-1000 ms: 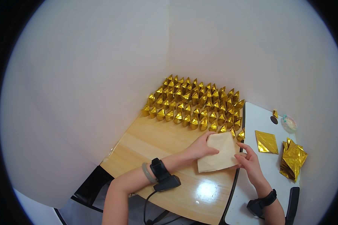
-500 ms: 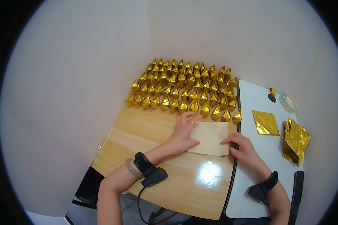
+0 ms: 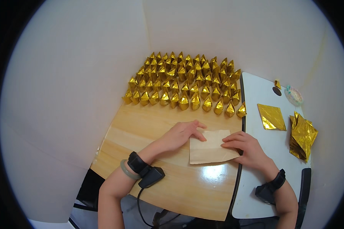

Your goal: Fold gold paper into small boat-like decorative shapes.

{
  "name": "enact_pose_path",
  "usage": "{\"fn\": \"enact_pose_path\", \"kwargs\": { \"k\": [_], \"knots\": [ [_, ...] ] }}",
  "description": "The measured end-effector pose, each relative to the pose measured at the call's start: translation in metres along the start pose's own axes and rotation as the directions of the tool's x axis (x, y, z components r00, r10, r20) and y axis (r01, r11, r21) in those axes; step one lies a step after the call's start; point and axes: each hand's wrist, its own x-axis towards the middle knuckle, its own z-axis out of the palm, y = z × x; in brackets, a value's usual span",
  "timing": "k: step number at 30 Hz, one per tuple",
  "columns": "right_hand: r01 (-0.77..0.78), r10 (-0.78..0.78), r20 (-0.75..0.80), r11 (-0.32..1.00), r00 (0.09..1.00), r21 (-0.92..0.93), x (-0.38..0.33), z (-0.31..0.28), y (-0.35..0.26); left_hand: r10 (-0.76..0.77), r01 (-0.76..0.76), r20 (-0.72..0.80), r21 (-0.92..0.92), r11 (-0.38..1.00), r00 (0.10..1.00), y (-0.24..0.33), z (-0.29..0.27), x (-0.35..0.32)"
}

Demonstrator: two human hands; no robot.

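Note:
A cream-coloured sheet of paper [image 3: 208,150] lies on the wooden table in front of me. Its lower part shows a crease across it, and its lower right corner is lifted off the surface. My right hand [image 3: 249,150] pinches the sheet's right side, fingers on top and thumb near the lifted corner. At the upper left corner, my left hand [image 3: 182,133] rests with fingers stretched out and fingertips touching the paper. Beyond both hands stand several rows of folded gold foil paper ingots [image 3: 184,102] with pointed ends.
To the right is a white table [image 3: 252,191] with a flat gold foil square [image 3: 271,117], a stack of folded gold foil [image 3: 302,136] and a round clear dish [image 3: 294,95]. Pale walls [image 3: 72,76] close in the wooden table [image 3: 141,126]. A cable [image 3: 139,208] hangs from my left wrist device.
My left hand has drawn back from across the paper's left side to its upper corner. The sheet has shifted slightly toward me, and my right fingers reach further over it.

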Motion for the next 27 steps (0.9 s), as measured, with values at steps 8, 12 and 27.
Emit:
{"fn": "enact_pose_path", "kwargs": {
  "k": [8, 12, 27],
  "knots": [
    [0.041, -0.044, -0.127, 0.999, 0.991, -0.028, -0.007, 0.009, 0.006, 0.137, -0.186, 0.165, 0.332, 0.925, 0.977, 0.009, -0.005, -0.003],
    [-0.331, 0.361, -0.173, 0.926, 0.916, 0.183, -0.004, 0.016, 0.0, -0.135, 0.163, -0.099, 0.404, 0.9, 0.986, 0.025, 0.007, -0.002],
    [-0.006, -0.073, -0.291, 0.966, 0.954, -0.26, 0.002, 0.016, -0.001, 0.137, -0.357, 0.333, 0.806, 0.473, 0.933, -0.002, 0.027, -0.006]
  ]
}}
